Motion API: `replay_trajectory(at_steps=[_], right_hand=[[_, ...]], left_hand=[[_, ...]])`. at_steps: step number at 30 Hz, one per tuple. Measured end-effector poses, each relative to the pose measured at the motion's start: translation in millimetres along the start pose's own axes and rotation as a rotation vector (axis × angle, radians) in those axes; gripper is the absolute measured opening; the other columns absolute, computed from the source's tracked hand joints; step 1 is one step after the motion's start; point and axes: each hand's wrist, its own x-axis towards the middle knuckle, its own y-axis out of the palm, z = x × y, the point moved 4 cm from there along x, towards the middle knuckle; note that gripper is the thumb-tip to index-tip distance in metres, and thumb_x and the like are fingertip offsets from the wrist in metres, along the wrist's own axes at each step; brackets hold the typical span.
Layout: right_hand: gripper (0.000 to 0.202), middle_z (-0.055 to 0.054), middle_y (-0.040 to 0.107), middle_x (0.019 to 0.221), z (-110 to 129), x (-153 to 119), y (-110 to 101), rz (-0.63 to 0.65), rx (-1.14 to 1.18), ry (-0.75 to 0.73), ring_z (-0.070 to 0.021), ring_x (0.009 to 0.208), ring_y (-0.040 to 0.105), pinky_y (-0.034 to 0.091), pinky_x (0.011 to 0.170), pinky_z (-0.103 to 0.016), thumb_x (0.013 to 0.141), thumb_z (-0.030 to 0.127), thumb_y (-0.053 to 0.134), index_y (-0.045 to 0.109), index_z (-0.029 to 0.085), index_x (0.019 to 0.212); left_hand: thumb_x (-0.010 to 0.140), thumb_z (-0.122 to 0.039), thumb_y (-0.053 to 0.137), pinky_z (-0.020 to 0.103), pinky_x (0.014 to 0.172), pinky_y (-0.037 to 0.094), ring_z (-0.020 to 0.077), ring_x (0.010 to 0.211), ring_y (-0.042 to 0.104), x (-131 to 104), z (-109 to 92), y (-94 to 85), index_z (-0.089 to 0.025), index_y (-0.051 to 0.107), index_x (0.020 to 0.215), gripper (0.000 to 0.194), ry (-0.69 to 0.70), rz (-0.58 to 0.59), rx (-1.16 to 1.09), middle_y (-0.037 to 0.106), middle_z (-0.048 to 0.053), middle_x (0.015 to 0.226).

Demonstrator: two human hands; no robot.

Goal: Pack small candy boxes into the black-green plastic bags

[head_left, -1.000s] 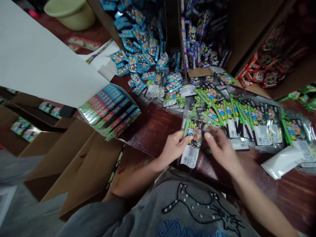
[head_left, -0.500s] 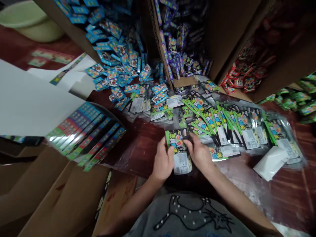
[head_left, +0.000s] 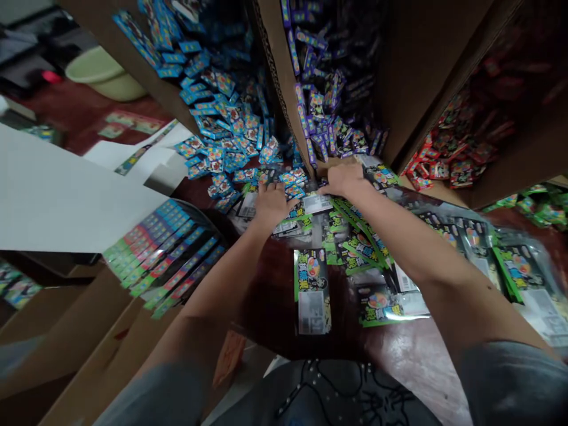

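Observation:
My left hand (head_left: 271, 206) lies with spread fingers at the near edge of the blue packets (head_left: 228, 151), above some flat printed bags. Farther right, my right hand (head_left: 344, 178) reaches to the opening of the box of purple packets (head_left: 331, 133); its fingers are bent and partly hidden, so any hold cannot be made out. One black and green printed bag (head_left: 312, 291) lies flat on the dark red table (head_left: 266, 284) near my body, touched by neither hand. More such bags (head_left: 355, 245) overlap to its right.
A box of red packets (head_left: 461, 168) stands at the right, with green packets (head_left: 544, 207) beyond. On the left are a row of stacked coloured cartons (head_left: 164, 248), a white sheet (head_left: 66, 195), brown cardboard (head_left: 84, 343) and a pale yellow basin (head_left: 106, 77).
Both hands have let go of the printed bag, which now lies on the table. They have moved forward, the left to the blue packets and the right to the purple ones.

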Motion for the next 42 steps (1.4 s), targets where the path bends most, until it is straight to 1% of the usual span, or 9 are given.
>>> replay_trajectory(at_steps=[8,14,17,21,24,27,34,37,42], right_hand=[[0.07,-0.028,0.072,0.134,24.2,-42.4,2.1,-0.054,0.104,0.061,-0.0478,0.14,0.054,0.041,0.112,-0.06,0.087,0.045,0.078,0.064,0.003,0.142],[0.06,-0.008,0.077,0.13,-46.0,-188.0,-30.3,-0.142,0.809,-0.367,-0.0312,0.122,0.068,0.053,0.112,-0.053,0.086,0.066,0.076,0.072,0.024,0.13],[0.061,-0.007,0.079,0.118,-93.0,-258.0,-28.5,-0.159,1.045,-0.191,-0.0318,0.113,0.073,0.059,0.102,-0.054,0.084,0.078,0.072,0.074,0.028,0.119],[0.062,-0.011,0.077,0.126,-131.3,-309.1,5.8,-0.215,1.038,0.056,-0.0323,0.11,0.075,0.062,0.091,-0.053,0.085,0.069,0.072,0.063,0.029,0.132],[0.058,-0.017,0.073,0.136,-143.4,-323.4,49.4,-0.139,0.994,0.158,-0.0274,0.097,0.078,0.064,0.08,-0.047,0.092,0.048,0.066,0.05,0.024,0.143],[0.059,-0.023,0.067,0.144,-151.5,-339.7,75.3,-0.209,0.854,0.247,-0.0274,0.096,0.079,0.065,0.082,-0.048,0.097,0.043,0.059,0.045,0.018,0.149],[0.107,-0.025,0.064,0.143,-107.8,-390.1,80.9,-0.127,0.34,0.116,-0.0417,0.126,0.067,0.06,0.102,-0.061,0.085,0.094,0.055,0.05,0.014,0.156],[0.122,-0.028,0.066,0.132,-83.3,-408.9,92.8,-0.173,0.155,0.26,-0.0456,0.121,0.065,0.06,0.098,-0.062,0.081,0.099,0.051,0.045,0.006,0.159],[0.112,-0.028,0.066,0.124,-60.8,-429.3,123.3,-0.256,0.136,0.28,-0.0444,0.111,0.063,0.058,0.094,-0.061,0.092,0.077,0.061,0.029,-0.002,0.166]], left_hand=[[0.096,-0.038,0.074,0.056,0.13,0.032,0.0364,0.148,0.052,-40.2,10.0,-39.1,-0.02,0.065,0.144,0.052,0.302,-0.069,-0.163,0.062,0.016,0.15],[0.1,-0.017,0.061,0.053,0.125,0.044,0.0324,0.147,0.052,-99.5,-45.5,-71.8,-0.029,0.069,0.141,0.044,0.686,0.021,-0.279,0.048,0.011,0.161],[0.1,-0.018,0.06,0.049,0.121,0.05,0.0311,0.143,0.057,-128.1,-83.8,-77.6,-0.03,0.068,0.14,0.042,0.85,0.078,-0.289,0.048,0.009,0.16],[0.093,-0.033,0.075,0.048,0.114,0.055,0.0328,0.129,0.066,-135.3,-111.0,-81.5,-0.021,0.066,0.135,0.044,0.661,0.05,-0.254,0.06,0.013,0.149],[0.093,-0.043,0.076,0.046,0.107,0.058,0.031,0.117,0.071,-141.3,-118.9,-78.1,-0.021,0.062,0.14,0.053,0.559,0.108,-0.213,0.07,0.011,0.132],[0.098,-0.038,0.07,0.043,0.11,0.057,0.0283,0.121,0.07,-163.7,-133.1,-66.3,-0.026,0.061,0.146,0.051,0.722,0.212,-0.253,0.068,0.01,0.138],[0.105,-0.011,0.048,0.049,0.117,0.051,0.0329,0.145,0.054,-223.8,-189.8,-18.1,-0.037,0.068,0.144,0.051,1.13,0.433,-0.318,0.051,0.009,0.161],[0.099,-0.007,0.053,0.053,0.122,0.046,0.0353,0.149,0.049,-231.6,-205.5,-9.5,-0.03,0.055,0.159,0.065,1.07,0.416,-0.336,0.047,0.014,0.165],[0.077,-0.046,0.091,0.06,0.12,0.042,0.0446,0.143,0.05,-240.7,-217.1,5.3,-0.009,0.034,0.167,0.113,0.827,0.349,-0.262,0.052,0.025,0.159]])
